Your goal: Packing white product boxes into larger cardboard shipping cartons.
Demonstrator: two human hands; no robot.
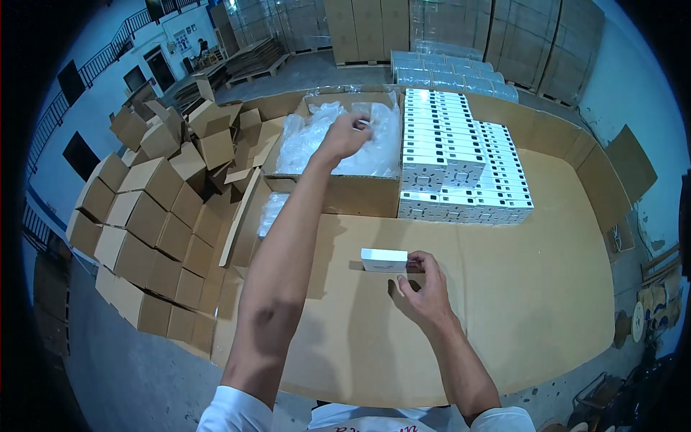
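My left hand (348, 137) reaches far forward over an open carton (360, 196) filled with clear plastic bags (309, 137). Its fingers are curled together at the bags, with a small whitish bit showing at the fingertips; what they pinch is too small to make out. Nearer to me, a small white box (384, 260) is above the cardboard tabletop or on it; I cannot tell which. My right hand (426, 294) grips this box at its right end, fingers at the edge and thumb at the near side.
Stacked white boxes with dark square marks (461, 162) stand right of the carton. Brown cardboard boxes (144, 209) are piled at the left, some with open flaps. A raised cardboard wall (604, 187) rims the tabletop (533, 288). Wrapped rolls (453, 75) lie beyond.
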